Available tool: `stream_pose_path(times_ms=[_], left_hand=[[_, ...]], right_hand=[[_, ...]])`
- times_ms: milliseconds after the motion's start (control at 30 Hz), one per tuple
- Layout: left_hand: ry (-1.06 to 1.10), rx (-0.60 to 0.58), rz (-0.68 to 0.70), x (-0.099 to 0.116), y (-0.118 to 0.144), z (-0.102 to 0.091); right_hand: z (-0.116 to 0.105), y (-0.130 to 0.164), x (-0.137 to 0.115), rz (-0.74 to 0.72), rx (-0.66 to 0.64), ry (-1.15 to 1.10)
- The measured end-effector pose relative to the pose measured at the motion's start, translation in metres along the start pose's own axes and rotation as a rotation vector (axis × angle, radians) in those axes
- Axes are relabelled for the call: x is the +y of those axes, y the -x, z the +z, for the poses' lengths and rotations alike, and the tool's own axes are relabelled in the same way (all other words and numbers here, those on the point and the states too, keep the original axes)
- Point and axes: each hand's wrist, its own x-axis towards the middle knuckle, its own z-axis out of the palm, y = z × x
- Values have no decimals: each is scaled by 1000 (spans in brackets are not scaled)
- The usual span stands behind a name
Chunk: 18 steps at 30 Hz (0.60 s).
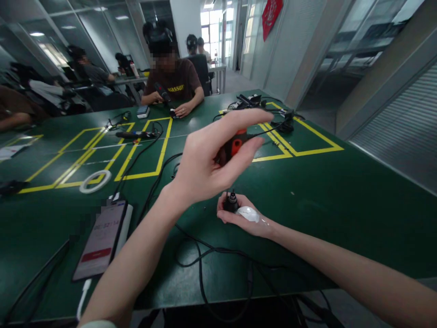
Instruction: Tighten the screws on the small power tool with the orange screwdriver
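Your left hand (208, 164) wraps the orange-black tool (235, 145) above the green table (324, 191); just beneath it, your right hand (244, 218) pinches a white piece (248, 213)

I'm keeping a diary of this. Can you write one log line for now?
left hand: grips red-black tool | right hand: holds white piece under tool tip | green table

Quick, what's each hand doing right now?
Left hand: closed around a red and black tool.
Right hand: closed on a small white object.
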Motion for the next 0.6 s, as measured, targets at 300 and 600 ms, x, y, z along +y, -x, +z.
stream_pose_path(times_ms=[300, 600], left_hand=[[103, -72, -78, -3, 5, 1], [71, -3, -136, -2, 6, 9]], right_hand=[[-2, 0, 1, -65, 9, -30], [-2, 3, 9, -70, 10, -91]])
